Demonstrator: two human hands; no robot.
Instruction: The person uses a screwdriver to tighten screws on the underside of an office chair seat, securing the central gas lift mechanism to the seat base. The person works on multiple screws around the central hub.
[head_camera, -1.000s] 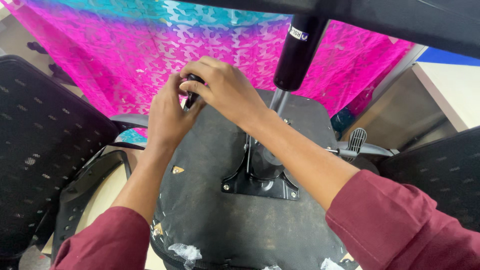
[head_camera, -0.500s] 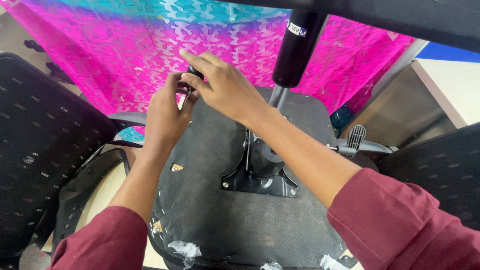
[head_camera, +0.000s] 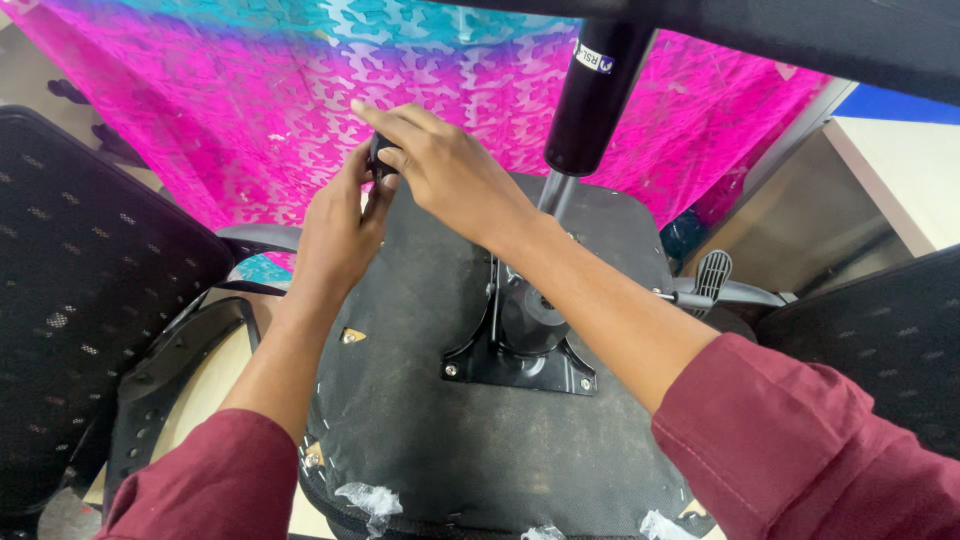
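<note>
- Left hand (head_camera: 335, 235): maroon sleeve, reaching to the far edge of the seat; fingers curled together around a small black part (head_camera: 380, 158), gripping its lower side
- Right hand (head_camera: 450, 175): maroon sleeve, crossing over from the right; thumb and fingers pinched onto the top of the same small black part, index finger stretched out toward the left
- Small black part: held between both hands at the far left edge of the seat underside; mostly hidden by the fingers, exact kind cannot be told
- Upturned office chair seat (head_camera: 430, 430): black, dusty underside facing up, near centre; torn clear plastic scraps along the near edge
- Metal mounting plate (head_camera: 520, 365): black, bolted at the middle of the seat underside, right of the left forearm
- Gas lift cylinder (head_camera: 595, 95): black, rising from the plate toward the far right
- Adjustment lever (head_camera: 715, 285): grey, ribbed paddle, sticking out at the right of the seat
- Patterned cloth (head_camera: 250, 100): pink and teal, spread across the far side
- Mesh chair back (head_camera: 80, 290): black, at the left
</note>
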